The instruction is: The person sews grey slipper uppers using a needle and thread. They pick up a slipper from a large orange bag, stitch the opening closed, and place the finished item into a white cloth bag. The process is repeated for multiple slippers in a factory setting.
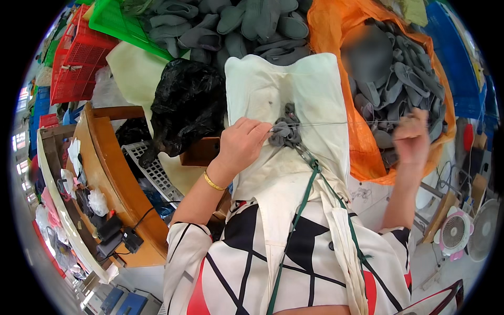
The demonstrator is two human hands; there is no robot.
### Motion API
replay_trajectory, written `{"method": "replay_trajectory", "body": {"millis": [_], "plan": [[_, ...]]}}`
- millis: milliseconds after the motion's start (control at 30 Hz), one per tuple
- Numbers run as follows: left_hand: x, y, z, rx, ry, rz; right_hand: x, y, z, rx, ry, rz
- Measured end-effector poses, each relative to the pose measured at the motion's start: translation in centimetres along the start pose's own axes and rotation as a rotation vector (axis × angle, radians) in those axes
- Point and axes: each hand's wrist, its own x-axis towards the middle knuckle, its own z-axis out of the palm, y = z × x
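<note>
A small bunched piece of grey fabric [285,132] lies on the white cloth [315,84] over my lap. My left hand [244,140], with a gold bracelet at the wrist, pinches the grey fabric at its left edge. A thin dark thread [341,123] runs taut from there to the right. At its far end my right hand [412,137], slightly blurred, is closed on the thread, in front of the orange sack. Just below the fabric, small metal scissors [304,154] hang on a green cord [302,205]. Any needle is too small to make out.
Grey shoes [252,23] are heaped ahead, beside a green crate [118,29]. An orange sack [325,31] of more grey shoes stands at right. A black plastic bag [186,100] and a wooden desk [113,178] are at left, fans [454,231] at lower right.
</note>
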Motion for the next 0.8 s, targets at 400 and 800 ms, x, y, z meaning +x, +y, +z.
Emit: {"method": "replay_trajectory", "body": {"millis": [400,800], "plan": [[0.1,-2.3,0.6,-0.164,-0.013,-0.254,-0.7,-11.2,-13.3,-0.777,0.478,-0.886],[4.6,-0.1,3.5,-0.936,-0.269,-0.549,5.3,14.7,2.1,-1.724,-0.439,-0.142]]}}
